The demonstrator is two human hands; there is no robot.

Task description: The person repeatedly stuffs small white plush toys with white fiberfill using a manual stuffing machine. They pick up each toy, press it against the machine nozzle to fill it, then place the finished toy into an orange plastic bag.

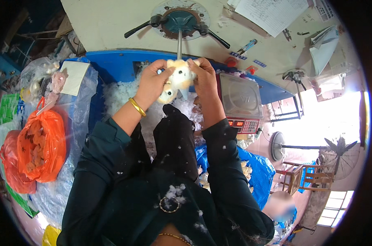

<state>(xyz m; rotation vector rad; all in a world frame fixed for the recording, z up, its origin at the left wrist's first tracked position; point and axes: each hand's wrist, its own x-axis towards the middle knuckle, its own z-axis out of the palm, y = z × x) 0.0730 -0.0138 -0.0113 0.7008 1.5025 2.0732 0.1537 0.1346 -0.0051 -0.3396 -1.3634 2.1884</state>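
A small cream and white plush toy (182, 74) with dark round eyes is held up just below a thin metal tube (179, 44). The tube juts from a dark green round fitting (179, 21) on the wall panel; whether its tip is inside the toy is hidden. My left hand (152, 82) pinches the toy's left edge between thumb and fingers. On the opposite side my right hand (206, 80) grips its upper right edge. A second cream plush part (168, 94) with a dark eye hangs under my left hand. White stuffing fluff (122, 98) lies below and around.
At right stands a red weighing scale (240, 98) with a metal pan. Left are orange plastic bags (50, 143) with brown plush pieces. A blue sheet (257, 172) holding plush pieces lies right of my legs. Farther right are a wooden chair (294, 178) and a standing fan (339, 153).
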